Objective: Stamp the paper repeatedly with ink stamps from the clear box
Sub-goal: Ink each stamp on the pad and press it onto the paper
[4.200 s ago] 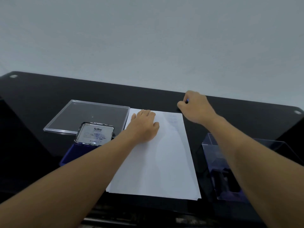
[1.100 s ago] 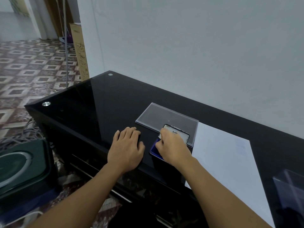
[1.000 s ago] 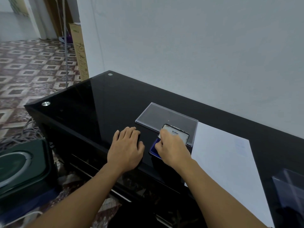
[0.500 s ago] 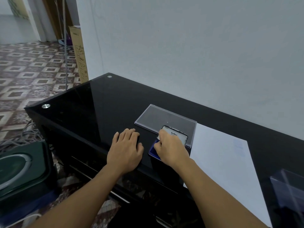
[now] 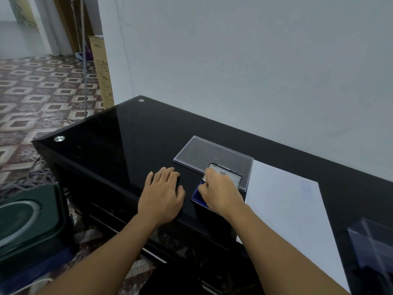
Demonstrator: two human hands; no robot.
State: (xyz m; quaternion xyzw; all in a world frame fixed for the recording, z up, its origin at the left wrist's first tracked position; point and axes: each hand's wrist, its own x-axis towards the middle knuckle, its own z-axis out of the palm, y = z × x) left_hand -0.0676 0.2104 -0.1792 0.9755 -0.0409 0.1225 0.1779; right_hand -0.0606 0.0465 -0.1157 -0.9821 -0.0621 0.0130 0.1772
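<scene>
Both hands are moved off the paper: left hand spread on the desk, right hand curled over the ink pad, grip presumably pinching a hidden stamp. Inking is judged underway; next, the paper at 3 o'clock is to be stamped.

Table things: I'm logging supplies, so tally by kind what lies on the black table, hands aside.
Clear lid: 1
Ink pad: 1
Paper sheet: 1
Clear box: 1
Total: 4
Anything under the right hand is hidden, uncounted.
</scene>
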